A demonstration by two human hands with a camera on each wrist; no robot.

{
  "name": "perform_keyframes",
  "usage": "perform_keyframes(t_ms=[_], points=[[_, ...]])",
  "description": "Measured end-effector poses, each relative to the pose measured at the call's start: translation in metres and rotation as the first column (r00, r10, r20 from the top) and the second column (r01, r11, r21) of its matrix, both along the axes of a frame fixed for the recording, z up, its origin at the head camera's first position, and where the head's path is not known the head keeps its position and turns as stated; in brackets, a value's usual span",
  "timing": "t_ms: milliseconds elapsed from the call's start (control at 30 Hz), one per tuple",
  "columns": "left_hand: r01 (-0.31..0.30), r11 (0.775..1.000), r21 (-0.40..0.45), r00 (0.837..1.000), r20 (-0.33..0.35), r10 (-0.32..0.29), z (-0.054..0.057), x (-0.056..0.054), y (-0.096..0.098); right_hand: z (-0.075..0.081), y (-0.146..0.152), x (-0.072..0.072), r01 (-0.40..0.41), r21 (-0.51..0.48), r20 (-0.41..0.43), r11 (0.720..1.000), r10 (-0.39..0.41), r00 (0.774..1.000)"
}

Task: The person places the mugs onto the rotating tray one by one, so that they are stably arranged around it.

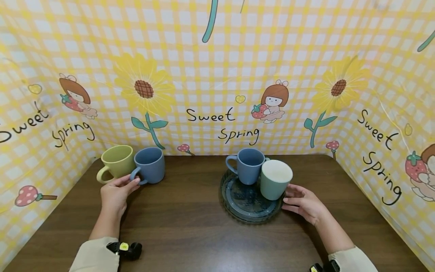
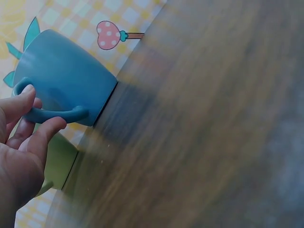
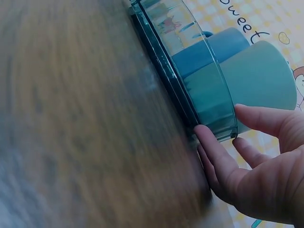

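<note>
My left hand (image 1: 115, 194) pinches the handle of a blue mug (image 2: 61, 71) between thumb and fingers; this mug (image 1: 154, 164) stands upright at the table's back left. Just left of it is a yellow-green mug (image 1: 119, 160), its handle toward the front left. On the right, the fingertips of my right hand (image 1: 306, 204) touch the side wall of a round, see-through teal tray (image 3: 216, 121), fingers mostly straight. Inside the tray (image 1: 249, 215) stand a second blue mug (image 1: 249, 170), handle to the left, and a pale green mug (image 1: 276, 183) near the right rim.
The brown wooden table (image 1: 190, 234) ends at a yellow checked cloth (image 1: 207, 87) that hangs as a backdrop behind it and on both sides. A black wrist device (image 1: 125, 249) is strapped over my left sleeve (image 1: 96, 257).
</note>
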State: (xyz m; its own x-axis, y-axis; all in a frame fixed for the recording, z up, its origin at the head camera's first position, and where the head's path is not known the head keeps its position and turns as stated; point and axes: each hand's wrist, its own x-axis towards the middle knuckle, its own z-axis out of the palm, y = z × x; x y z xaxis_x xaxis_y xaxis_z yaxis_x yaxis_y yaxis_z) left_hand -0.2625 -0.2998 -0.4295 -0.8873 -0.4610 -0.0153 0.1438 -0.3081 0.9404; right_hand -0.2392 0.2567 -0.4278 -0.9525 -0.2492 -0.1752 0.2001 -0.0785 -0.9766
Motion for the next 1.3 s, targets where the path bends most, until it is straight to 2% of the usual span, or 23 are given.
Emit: perform_keyframes(t_ms=[267, 467, 733, 867, 1300], points=[[0.009, 1.0, 0.01, 1.0, -0.03, -0.008, -0.002, 0.002, 0.0, -0.001, 0.003, -0.003, -0.003, 0.018, -0.035, 1.0, 0.003, 0.999], [0.013, 1.0, 0.021, 0.999, -0.029, -0.012, 0.0, 0.003, 0.002, -0.002, 0.007, -0.009, -0.017, -0.008, -0.039, 1.0, 0.017, 0.999], [0.05, 0.998, 0.027, 0.997, -0.053, -0.049, 0.001, 0.006, 0.003, -0.002, 0.01, -0.015, -0.031, -0.031, 0.0, 0.999, 0.031, 1.0], [0.06, 0.998, 0.023, 0.996, -0.063, -0.058, 0.0, 0.007, 0.004, -0.001, 0.01, -0.015, -0.051, -0.038, -0.004, 0.998, 0.051, 0.999], [0.093, 0.996, 0.004, 0.994, -0.058, -0.092, 0.007, 0.016, 0.016, 0.0, 0.005, -0.007, -0.03, -0.049, 0.008, 0.998, 0.03, 1.0]])
